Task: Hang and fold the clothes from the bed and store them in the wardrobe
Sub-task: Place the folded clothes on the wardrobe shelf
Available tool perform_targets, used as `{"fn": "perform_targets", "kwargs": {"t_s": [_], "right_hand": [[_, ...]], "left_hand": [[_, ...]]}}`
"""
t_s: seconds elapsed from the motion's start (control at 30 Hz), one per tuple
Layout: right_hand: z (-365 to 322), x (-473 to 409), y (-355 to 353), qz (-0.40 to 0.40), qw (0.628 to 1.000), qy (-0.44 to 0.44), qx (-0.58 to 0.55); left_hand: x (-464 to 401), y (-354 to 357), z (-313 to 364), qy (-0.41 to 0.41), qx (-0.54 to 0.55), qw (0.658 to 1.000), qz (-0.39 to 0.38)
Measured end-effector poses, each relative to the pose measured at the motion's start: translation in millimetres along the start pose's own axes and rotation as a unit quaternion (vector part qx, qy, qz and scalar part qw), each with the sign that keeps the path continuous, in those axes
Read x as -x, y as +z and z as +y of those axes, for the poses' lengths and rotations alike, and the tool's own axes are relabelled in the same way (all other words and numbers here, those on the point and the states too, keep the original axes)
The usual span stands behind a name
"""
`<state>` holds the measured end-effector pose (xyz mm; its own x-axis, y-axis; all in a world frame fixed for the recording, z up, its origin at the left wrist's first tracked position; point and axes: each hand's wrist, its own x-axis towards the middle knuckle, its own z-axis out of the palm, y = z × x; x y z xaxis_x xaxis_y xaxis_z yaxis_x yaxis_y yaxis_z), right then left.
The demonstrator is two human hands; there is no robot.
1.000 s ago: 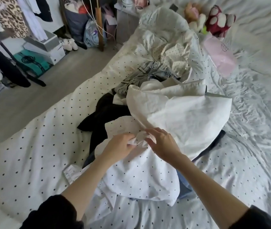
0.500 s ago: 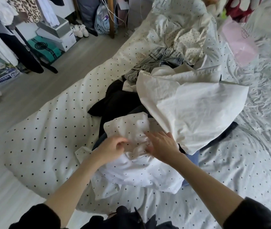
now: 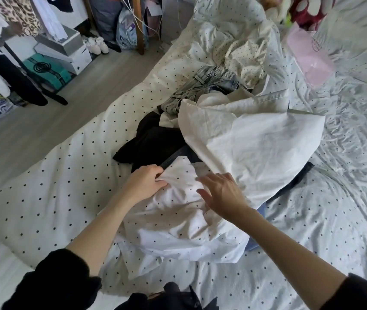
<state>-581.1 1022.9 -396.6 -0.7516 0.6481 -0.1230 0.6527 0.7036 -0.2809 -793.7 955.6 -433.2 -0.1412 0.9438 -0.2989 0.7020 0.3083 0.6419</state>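
Step in hand, as I read it: pulling one piece out of the pile to hang or fold; nothing is stored yet; my left hand pinches a fold of the white dotted garment, fingers curled into the cloth; my right hand hovers over the same garment with fingers spread and straight, holding nothing; whether it touches the cloth I can't tell.

The dotted garment lies crumpled near the bed's near edge, on top of the pile; a plain white garment drapes just behind it; a black garment and jeans sit further toward the bed's far end.

Next move probably calls for the right hand to find a collar or shoulder seam, then lift and shake it free of the layers.

Surface: bed with a soft, wrinkled, dotted cover; poor for flat folding.

Room: grey floor off the bed's left edge; stacked boxes, white shoes, hanging clothes at the far left.
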Motion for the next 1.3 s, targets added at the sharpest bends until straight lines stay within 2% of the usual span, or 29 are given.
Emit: {"fn": "perform_targets", "kwargs": {"t_s": [0.07, 0.2, 0.3, 0.37, 0.43, 0.53, 0.63, 0.77, 0.87, 0.93, 1.0, 1.13, 1.3], "right_hand": [[-7, -17, -9, 0.02, 1.0, -0.009, -0.013], [-27, -55, -30, -0.054, 0.998, -0.028, -0.016], [-39, -67, -34, -0.108, 0.988, -0.038, -0.099], [-44, -64, -32, -0.117, 0.982, -0.025, -0.143], [-45, -58, -30, -0.089, 0.983, 0.005, -0.159], [-38, -54, -33, -0.044, 0.99, 0.032, -0.127], [-23, -50, -42, -0.012, 0.987, 0.053, -0.149], [-7, -37, -43, 0.003, 0.986, 0.096, -0.134], [0, -30, -38, 0.005, 0.985, 0.128, -0.115], [2, -28, -40, 0.039, 0.98, 0.139, -0.137], [0, -30, -51, 0.083, 0.976, 0.118, -0.164], [-8, -46, -81, 0.093, 0.979, 0.042, -0.178], [-15, -46, -96, 0.17, 0.965, 0.077, -0.183]], "left_hand": [[8, -23, 10, 0.055, -0.007, 0.998, 0.026], [25, -65, 29, 0.133, -0.059, 0.985, 0.097], [31, -73, 28, 0.121, -0.056, 0.986, 0.097], [32, -71, 21, 0.107, -0.033, 0.99, 0.082], [28, -67, 11, 0.089, -0.008, 0.994, 0.063], [19, -61, -5, 0.038, 0.009, 0.999, -0.012], [15, -55, -13, -0.019, 0.11, 0.992, -0.065], [10, -41, -15, -0.071, 0.152, 0.984, -0.066], [3, -43, 3, -0.07, 0.142, 0.986, -0.056], [-4, -53, 20, -0.057, 0.158, 0.985, -0.025], [-12, -69, 41, -0.038, 0.193, 0.98, -0.007], [-22, -93, 81, 0.014, 0.228, 0.974, 0.001], [-26, -105, 112, -0.019, 0.329, 0.944, 0.019]]}}
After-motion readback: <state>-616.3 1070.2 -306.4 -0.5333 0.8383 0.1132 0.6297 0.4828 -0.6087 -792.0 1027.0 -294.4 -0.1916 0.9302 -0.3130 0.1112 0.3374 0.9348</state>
